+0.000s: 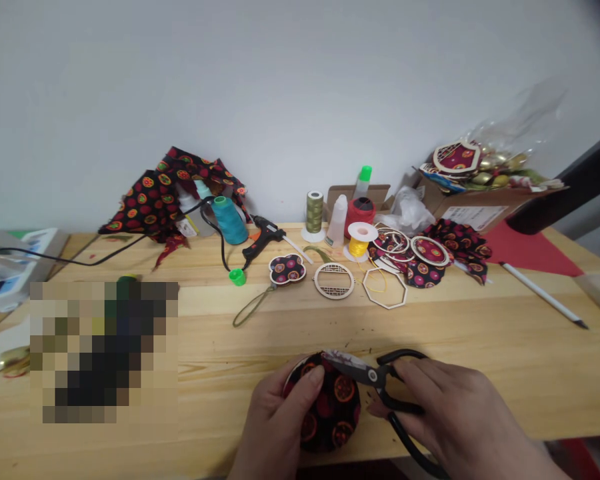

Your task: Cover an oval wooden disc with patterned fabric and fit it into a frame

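Observation:
My left hand grips a round piece covered in dark patterned fabric, thumb pressed on its face. A pale rim shows along its upper left edge. My right hand is closed around the black handles of a pair of scissors. The blades reach left over the top edge of the round piece; whether fabric lies between them I cannot tell. Small dark scraps lie on the table around the blades.
Behind my hands lie a flower-shaped fabric piece, a round wooden frame and an octagonal frame. Farther back are a glue gun, a teal thread cone and a yellow spool. A white pencil lies right.

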`<state>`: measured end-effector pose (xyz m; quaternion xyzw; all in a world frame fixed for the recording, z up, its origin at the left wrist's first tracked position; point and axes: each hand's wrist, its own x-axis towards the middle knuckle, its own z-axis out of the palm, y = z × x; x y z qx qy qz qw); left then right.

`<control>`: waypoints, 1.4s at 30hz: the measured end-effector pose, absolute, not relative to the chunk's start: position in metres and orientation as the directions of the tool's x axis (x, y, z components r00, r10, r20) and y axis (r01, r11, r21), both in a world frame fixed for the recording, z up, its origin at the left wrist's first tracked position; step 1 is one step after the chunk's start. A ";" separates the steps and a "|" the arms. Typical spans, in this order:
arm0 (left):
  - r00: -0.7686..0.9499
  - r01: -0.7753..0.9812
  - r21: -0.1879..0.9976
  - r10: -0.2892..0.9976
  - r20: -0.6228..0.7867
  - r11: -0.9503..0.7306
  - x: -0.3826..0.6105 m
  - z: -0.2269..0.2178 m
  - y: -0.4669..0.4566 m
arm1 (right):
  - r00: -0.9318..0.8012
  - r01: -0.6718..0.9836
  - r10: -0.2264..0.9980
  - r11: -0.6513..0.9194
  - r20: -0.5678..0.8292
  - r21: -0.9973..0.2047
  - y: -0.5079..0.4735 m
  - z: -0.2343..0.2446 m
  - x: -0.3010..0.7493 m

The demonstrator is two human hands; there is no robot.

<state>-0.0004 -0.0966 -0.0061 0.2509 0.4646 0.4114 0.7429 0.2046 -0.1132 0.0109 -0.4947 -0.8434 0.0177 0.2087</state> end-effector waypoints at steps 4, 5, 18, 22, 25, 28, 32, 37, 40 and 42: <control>0.218 -0.387 0.743 0.837 -0.502 0.546 0.000 -0.008 -0.096 | -0.433 0.835 0.841 0.510 0.324 -0.209 -0.113 0.009 0.205; 0.215 -0.392 0.736 0.833 -0.510 0.552 0.001 -0.007 -0.096 | -0.437 0.834 0.839 0.513 0.324 -0.204 -0.113 0.009 0.205; 0.226 -0.476 0.649 0.795 -0.562 0.594 0.005 -0.001 -0.096 | -0.454 0.833 0.853 0.509 0.258 -0.217 -0.116 0.010 0.203; 0.241 -0.502 0.629 0.795 -0.557 0.593 0.005 -0.002 -0.097 | -0.443 0.838 0.869 0.488 0.218 -0.243 -0.116 0.008 0.203; 0.254 -0.498 0.630 0.795 -0.551 0.596 0.004 -0.002 -0.097 | -0.443 0.840 0.879 0.475 0.174 -0.261 -0.118 0.007 0.204; 0.253 -0.501 0.622 0.789 -0.560 0.602 0.004 -0.002 -0.097 | -0.438 0.845 0.888 0.460 0.139 -0.271 -0.120 0.005 0.205; 0.258 -0.502 0.619 0.788 -0.560 0.604 0.005 0.000 -0.097 | -0.440 0.848 0.894 0.445 0.086 -0.289 -0.121 0.005 0.205; 0.262 -0.490 0.635 0.796 -0.545 0.597 0.005 0.000 -0.097 | -0.434 0.855 0.901 0.421 0.028 -0.303 -0.121 0.007 0.204; 0.277 -0.492 0.624 0.789 -0.548 0.606 0.005 -0.001 -0.097 | -0.428 0.854 0.904 0.405 0.004 -0.325 -0.122 0.006 0.205; 0.278 -0.497 0.619 0.788 -0.550 0.608 0.004 -0.002 -0.096 | -0.428 0.852 0.903 0.398 -0.016 -0.339 -0.123 0.006 0.206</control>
